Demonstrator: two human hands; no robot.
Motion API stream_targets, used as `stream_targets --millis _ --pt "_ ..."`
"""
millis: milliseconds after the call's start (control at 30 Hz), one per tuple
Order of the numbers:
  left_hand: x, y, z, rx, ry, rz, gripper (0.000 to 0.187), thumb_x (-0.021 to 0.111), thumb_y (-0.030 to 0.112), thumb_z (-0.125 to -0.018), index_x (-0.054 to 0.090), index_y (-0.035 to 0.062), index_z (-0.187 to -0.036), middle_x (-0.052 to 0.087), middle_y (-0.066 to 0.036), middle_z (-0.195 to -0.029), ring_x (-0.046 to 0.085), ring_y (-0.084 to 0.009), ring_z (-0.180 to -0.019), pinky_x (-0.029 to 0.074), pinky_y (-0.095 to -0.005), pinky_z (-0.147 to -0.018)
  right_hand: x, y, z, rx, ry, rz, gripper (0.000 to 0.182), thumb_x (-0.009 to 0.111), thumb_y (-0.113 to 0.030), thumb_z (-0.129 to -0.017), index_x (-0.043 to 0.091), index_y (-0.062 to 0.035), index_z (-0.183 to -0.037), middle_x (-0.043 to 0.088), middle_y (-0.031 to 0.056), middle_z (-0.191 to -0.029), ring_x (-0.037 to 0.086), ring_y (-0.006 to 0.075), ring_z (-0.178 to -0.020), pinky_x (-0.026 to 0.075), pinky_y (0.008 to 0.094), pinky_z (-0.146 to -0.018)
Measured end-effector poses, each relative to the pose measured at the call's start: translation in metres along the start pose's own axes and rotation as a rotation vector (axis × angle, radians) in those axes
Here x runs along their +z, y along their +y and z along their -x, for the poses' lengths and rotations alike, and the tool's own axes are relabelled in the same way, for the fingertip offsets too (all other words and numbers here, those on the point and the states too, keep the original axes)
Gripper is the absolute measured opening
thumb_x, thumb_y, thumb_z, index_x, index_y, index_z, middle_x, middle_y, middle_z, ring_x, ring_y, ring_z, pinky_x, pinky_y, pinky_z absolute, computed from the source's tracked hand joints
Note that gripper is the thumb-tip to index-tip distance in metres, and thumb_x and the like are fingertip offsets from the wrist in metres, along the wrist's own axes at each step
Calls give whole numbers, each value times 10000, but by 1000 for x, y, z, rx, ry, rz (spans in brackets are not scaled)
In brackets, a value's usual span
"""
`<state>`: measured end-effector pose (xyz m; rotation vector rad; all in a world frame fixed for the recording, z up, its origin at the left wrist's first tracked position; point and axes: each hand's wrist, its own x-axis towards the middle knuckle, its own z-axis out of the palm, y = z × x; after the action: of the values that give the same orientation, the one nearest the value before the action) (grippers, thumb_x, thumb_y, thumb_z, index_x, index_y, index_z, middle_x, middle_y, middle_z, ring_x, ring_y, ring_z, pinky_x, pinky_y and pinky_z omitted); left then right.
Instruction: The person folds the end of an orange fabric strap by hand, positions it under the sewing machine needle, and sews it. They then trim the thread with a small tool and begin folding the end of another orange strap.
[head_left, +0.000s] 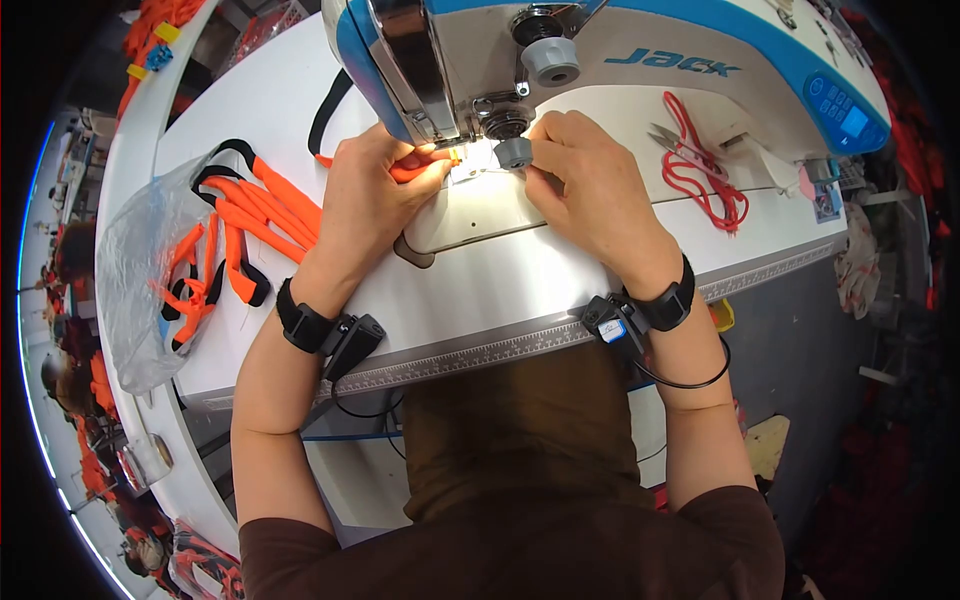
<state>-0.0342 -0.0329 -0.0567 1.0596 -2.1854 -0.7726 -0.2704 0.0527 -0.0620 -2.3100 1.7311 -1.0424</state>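
Observation:
My left hand is closed on an orange fabric strip, its fingertips just left of the needle area of a lit sewing machine. A black strap runs behind that hand, joined to orange material. On the other side of the needle, my right hand has its fingers curled and pressed together close to the presser foot. Whatever lies between those fingers is hidden. The metal needle plate shows between my two hands.
Several orange strips with black ends lie on the left of the white table, beside a clear plastic bag. To the right are scissors with a red cord. A ruler tape lines the front edge.

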Motion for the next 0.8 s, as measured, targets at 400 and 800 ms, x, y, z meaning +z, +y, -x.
stream_targets --millis 400,800 --pt "-2 -6 0 -88 -32 1 262 854 134 -908 732 -33 -1068 805 -157 -951 776 -236 -842 595 -329 -773 0 0 0 16 3 0 85 694 -62 -878 775 -85 -890 639 31 -890 641 221 -886 557 389 -704" --pt "-3 -4 -3 -112 -12 -37 256 859 142 -906 752 -37 -1055 797 -149 -953 751 -231 -821 586 -333 -775 0 1 0 15 1 4 86 691 -60 -878 773 -81 -893 640 36 -890 642 226 -889 559 393 -712"
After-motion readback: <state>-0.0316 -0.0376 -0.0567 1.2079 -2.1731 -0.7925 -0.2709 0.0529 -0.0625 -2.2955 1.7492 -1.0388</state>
